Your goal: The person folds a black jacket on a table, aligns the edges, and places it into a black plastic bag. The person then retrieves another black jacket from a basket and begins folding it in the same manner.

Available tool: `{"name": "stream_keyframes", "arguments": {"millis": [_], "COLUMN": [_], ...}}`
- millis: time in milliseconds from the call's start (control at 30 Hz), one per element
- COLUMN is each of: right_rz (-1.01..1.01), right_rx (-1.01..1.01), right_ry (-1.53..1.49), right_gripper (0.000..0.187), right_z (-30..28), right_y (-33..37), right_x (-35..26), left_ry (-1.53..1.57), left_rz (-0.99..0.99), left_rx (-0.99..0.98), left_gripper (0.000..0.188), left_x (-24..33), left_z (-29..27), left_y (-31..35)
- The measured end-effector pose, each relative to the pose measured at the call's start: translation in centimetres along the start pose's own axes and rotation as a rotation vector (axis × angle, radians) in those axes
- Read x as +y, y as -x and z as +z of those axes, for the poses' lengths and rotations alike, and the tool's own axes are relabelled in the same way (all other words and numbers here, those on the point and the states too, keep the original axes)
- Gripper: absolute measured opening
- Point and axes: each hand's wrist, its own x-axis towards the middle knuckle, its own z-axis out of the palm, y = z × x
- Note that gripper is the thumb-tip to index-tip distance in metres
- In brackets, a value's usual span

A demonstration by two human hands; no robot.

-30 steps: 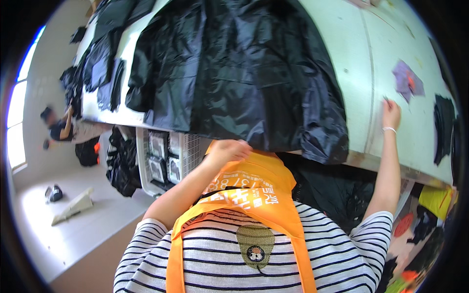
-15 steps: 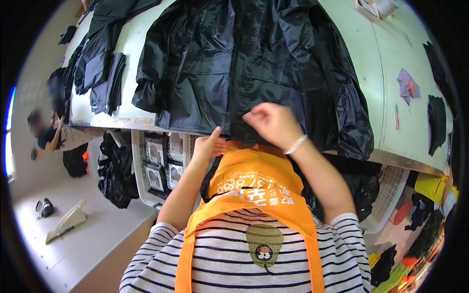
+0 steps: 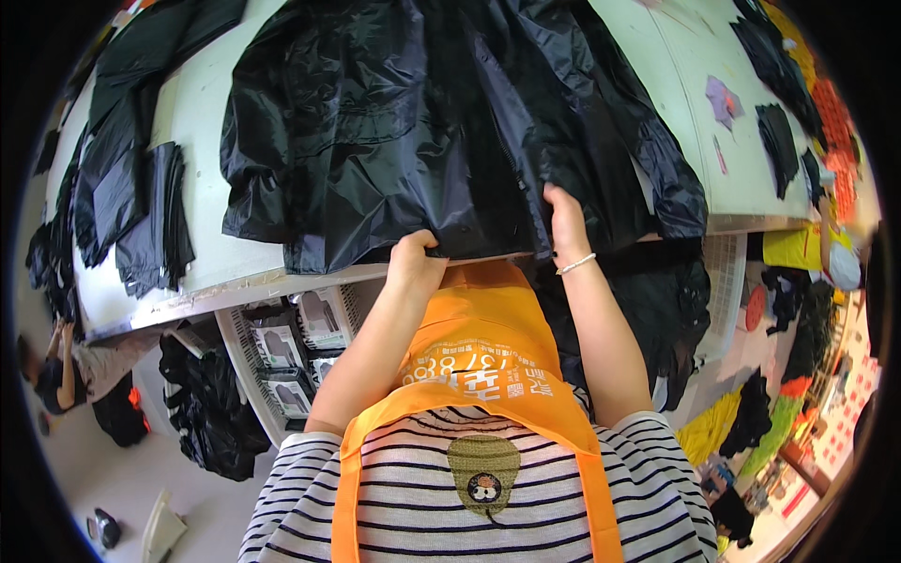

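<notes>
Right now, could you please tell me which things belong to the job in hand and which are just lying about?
In hand: black jacket, held by left hand and right hand; table under it.
Seemingly lying about: purple scrap; yellow cloth; black bundle.

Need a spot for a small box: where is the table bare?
The table is bare between the black jacket and purple cloth, and along another strip between jacket and folded black clothes on the left. The middle is crowded: jacket, left hand, right hand.
</notes>
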Motion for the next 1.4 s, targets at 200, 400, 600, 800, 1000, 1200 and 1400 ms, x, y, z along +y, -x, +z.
{"name": "stream_keyframes", "arguments": {"millis": [200,400,600,800,1000,1200,1400], "right_rz": [-0.265,-0.144,-0.612,-0.591,-0.587,-0.575,0.043], "right_rx": [0.008,-0.021,0.453,0.108,0.084,0.078,0.049], "right_ry": [0.501,0.550,1.278,0.974,0.926,0.995,0.328], "right_gripper": [0.036,0.039,0.044,0.029,0.012,0.008,0.015], "right_z": [3.0,2.7,2.4,7.3,7.2,7.3,5.5], "right_y": [3.6,4.6,5.0,4.4,2.7,2.4,2.9], "right_x": [-0.4,0.9,1.1,0.1,0.6,0.8,1.0], "left_ry": [-0.137,-0.510,-0.579,-0.622,-0.606,-0.647,-0.702], "left_rz": [-0.146,-0.259,-0.199,-0.204,-0.144,-0.097,-0.147], "left_rx": [-0.306,-0.126,-0.147,-0.286,-0.269,-0.263,-0.314], "left_gripper": [0.045,0.036,0.034,0.024,0.029,0.029,0.024], "left_x": [0.0,-0.8,-1.5,-0.5,0.4,0.6,-1.6], "left_z": [4.8,4.7,4.4,4.0,3.6,3.2,3.4], "left_y": [0.7,-4.3,-4.1,-4.0,-3.2,-3.3,-5.1]}}
